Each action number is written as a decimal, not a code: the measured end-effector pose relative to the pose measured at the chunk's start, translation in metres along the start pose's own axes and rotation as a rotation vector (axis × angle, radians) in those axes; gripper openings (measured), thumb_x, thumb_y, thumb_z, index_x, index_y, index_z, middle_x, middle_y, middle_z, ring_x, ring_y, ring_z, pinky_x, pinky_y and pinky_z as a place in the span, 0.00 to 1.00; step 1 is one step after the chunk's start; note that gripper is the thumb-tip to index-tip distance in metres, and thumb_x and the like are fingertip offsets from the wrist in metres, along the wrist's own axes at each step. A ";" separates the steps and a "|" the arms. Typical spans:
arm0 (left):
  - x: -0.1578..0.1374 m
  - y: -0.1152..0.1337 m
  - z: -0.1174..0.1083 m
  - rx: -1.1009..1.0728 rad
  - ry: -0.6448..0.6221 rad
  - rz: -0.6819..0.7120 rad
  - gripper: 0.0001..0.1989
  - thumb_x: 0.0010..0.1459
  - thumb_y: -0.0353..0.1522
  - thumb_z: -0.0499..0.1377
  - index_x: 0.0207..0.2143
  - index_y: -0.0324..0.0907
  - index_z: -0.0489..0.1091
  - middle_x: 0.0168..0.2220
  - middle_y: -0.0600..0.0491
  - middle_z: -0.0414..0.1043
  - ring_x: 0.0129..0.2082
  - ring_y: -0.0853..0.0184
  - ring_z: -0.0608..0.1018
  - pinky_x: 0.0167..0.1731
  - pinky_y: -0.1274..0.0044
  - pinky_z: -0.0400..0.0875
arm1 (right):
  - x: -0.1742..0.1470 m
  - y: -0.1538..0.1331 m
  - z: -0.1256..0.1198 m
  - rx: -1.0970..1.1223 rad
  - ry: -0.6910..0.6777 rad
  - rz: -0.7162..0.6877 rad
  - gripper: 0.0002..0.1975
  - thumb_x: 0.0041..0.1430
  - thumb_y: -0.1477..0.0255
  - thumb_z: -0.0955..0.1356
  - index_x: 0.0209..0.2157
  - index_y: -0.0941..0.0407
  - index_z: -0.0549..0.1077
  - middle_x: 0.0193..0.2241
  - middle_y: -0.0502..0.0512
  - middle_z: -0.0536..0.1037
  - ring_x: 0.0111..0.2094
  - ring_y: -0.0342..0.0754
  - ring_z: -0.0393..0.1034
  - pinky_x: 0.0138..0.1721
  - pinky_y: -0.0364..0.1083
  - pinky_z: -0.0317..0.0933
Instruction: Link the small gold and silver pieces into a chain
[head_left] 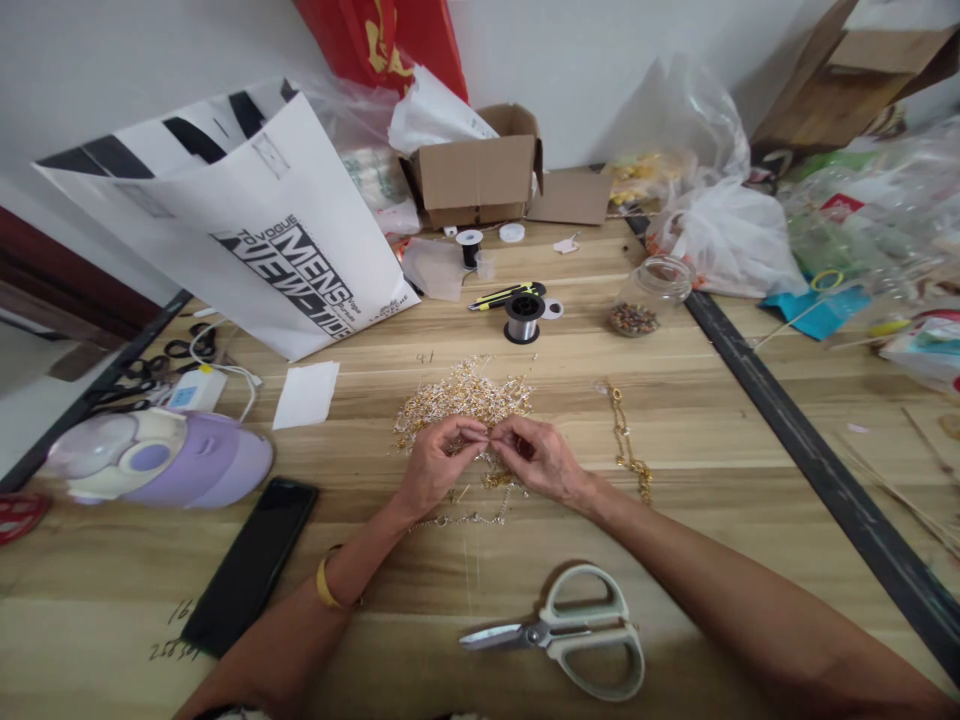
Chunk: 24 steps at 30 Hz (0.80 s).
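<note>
My left hand (pixel 444 462) and my right hand (pixel 536 458) meet fingertip to fingertip in the middle of the table. Both are pinched closed, and whatever sits between the fingertips is too small to make out. Just behind them spreads a pile of small gold and silver beads (pixel 472 393). A thin silver chain (pixel 480 518) lies on the wood below my hands, with faint thread or wire running down from there. To the right of my right hand rests a gold chain (pixel 621 430). White-handled scissors (pixel 574 632) lie nearer to me, blades pointing left.
A spool of wire (pixel 523 318), a yellow-black utility knife (pixel 504 295) and a tipped jar of beads (pixel 637 308) stand behind the pile. At left are a white bag (pixel 247 230), a purple bottle (pixel 187 458) and a phone (pixel 251 565). Plastic bags (pixel 727 240) fill the back right.
</note>
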<state>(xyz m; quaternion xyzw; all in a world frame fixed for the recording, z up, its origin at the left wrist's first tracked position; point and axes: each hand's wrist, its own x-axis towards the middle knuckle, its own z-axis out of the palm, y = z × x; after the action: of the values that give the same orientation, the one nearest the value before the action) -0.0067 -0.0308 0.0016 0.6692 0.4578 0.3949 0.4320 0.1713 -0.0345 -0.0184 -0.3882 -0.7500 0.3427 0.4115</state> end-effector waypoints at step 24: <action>-0.001 0.001 0.001 0.085 -0.005 0.054 0.06 0.51 0.26 0.61 0.34 0.39 0.72 0.31 0.51 0.76 0.32 0.67 0.78 0.37 0.77 0.72 | 0.002 0.003 0.000 -0.001 -0.040 -0.022 0.05 0.59 0.73 0.63 0.32 0.58 0.70 0.24 0.51 0.70 0.23 0.41 0.61 0.26 0.40 0.55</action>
<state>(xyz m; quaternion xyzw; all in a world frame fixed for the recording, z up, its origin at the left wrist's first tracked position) -0.0058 -0.0321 0.0023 0.6999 0.4549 0.3852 0.3935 0.1716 -0.0318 -0.0202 -0.3731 -0.7624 0.3455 0.4002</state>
